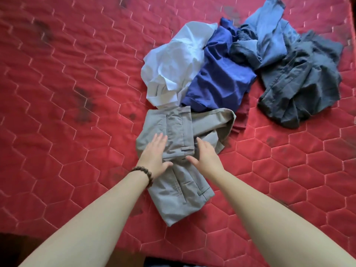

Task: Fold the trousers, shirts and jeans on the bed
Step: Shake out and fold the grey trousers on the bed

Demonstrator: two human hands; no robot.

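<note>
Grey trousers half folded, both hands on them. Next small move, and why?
Probably fold the loose end in. Both the left hand and right hand lie flat on the grey trousers, but one part sprawls right, unfolded. The white shirt and the rest of the pile wait behind.

Two bare forearms enter from the lower corners of the frame, with no sleeves showing anywhere along them. The left hand (156, 155), just left of centre, has a bracelet (143, 175) of round dark brown beads around its wrist. The right hand (207, 157), just right of centre, wears nothing at wrist or fingers.
</note>
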